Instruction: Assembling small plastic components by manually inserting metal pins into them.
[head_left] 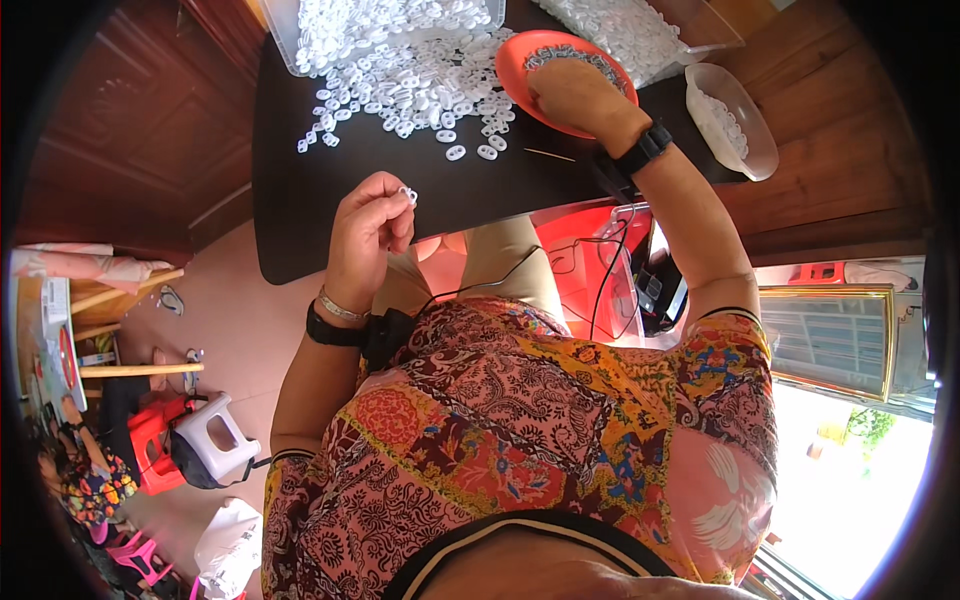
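White piece (pixel 409 196) sits pinched between thumb and forefinger of my left hand (pixel 370 228), near the close edge of the dark table (pixel 310 215), part of it poking out past the fingertips. That grip is narrow and looks light, which suits so small a thing; I would pinch only its rim so that any opening is left free. My right hand (pixel 580 95) is in the orange bowl (pixel 508 70), over small grey bits (pixel 592 56); its fingertips are hidden from me, so I cannot tell whether they hold anything. To do this well, I would pick out a single bit, turn it before bringing it across, and let both hands meet over the table rather than the lap (pixel 515 268), where a dropped bit could be lost. The heap of white pieces (pixel 430 90) lies apart from the left hand, leaving me room
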